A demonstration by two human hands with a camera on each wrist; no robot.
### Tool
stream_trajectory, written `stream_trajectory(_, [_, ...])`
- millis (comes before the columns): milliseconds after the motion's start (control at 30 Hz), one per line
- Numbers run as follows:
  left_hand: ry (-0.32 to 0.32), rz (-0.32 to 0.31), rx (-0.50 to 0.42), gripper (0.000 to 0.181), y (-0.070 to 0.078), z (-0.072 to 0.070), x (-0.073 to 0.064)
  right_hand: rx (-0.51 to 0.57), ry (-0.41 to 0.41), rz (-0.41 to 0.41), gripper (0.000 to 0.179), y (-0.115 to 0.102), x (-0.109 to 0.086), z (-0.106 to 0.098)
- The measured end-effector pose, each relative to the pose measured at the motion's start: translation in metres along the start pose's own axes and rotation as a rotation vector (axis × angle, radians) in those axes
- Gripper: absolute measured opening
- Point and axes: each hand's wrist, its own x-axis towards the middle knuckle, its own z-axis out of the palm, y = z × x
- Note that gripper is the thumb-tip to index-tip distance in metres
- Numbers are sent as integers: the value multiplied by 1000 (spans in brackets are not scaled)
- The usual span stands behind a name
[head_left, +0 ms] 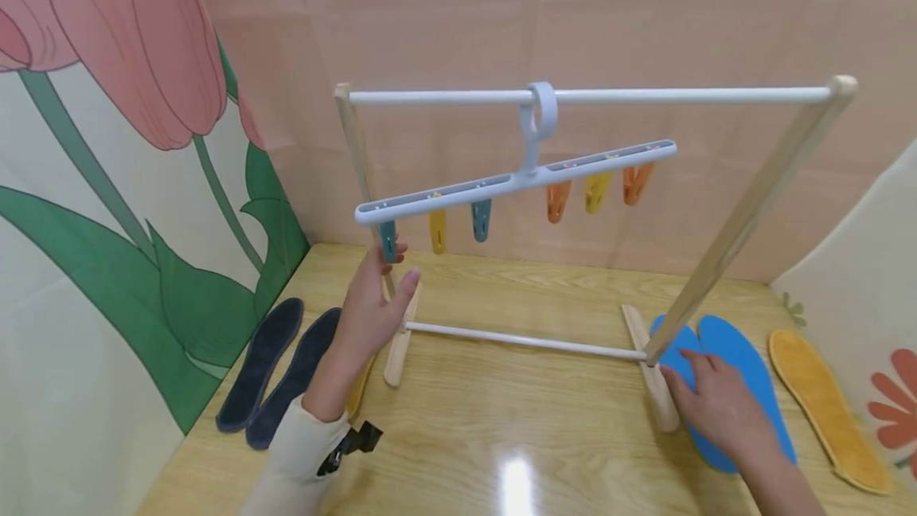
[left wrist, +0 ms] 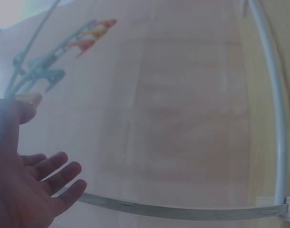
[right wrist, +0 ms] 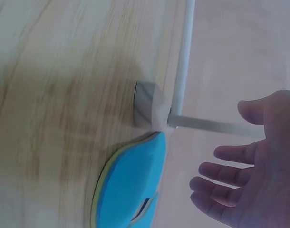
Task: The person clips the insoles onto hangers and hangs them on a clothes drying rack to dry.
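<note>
A pale blue clip hanger (head_left: 458, 196) hangs by its hook from the white top bar (head_left: 688, 95) of a wooden rack. Blue, yellow and orange clips dangle beneath it. My left hand (head_left: 376, 301) is raised at the rack's left post, its fingers behind the leftmost blue clip (head_left: 388, 240). In the left wrist view its fingers (left wrist: 64, 178) are loosely extended, with no object in the palm. Low beside the right post (head_left: 745, 221), my right hand (head_left: 723, 404) hovers over a pair of blue insoles (head_left: 745, 357), partly hiding them. Its fingers (right wrist: 226, 173) are relaxed and hold nothing.
Two dark insoles (head_left: 261, 365) lie on the wooden table (head_left: 501, 428) at the left. A yellow insole (head_left: 831, 412) lies at the far right; a yellow edge shows behind my left wrist. The rack's lower white bar (head_left: 523, 339) spans its wooden feet. Cloth (head_left: 444, 22) hangs behind.
</note>
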Motion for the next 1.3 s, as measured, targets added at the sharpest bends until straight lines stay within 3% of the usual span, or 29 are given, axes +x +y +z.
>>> stream_trajectory(567, [94, 133, -39, 51, 20, -17, 12, -66, -34, 56, 73, 31, 13, 0])
stream_trajectory(900, [109, 148, -109, 36, 32, -21, 16, -93, -118, 108, 80, 39, 19, 2])
stream_trajectory(1300, [107, 133, -84, 33, 39, -24, 17, -114, -273, 165, 93, 39, 25, 7])
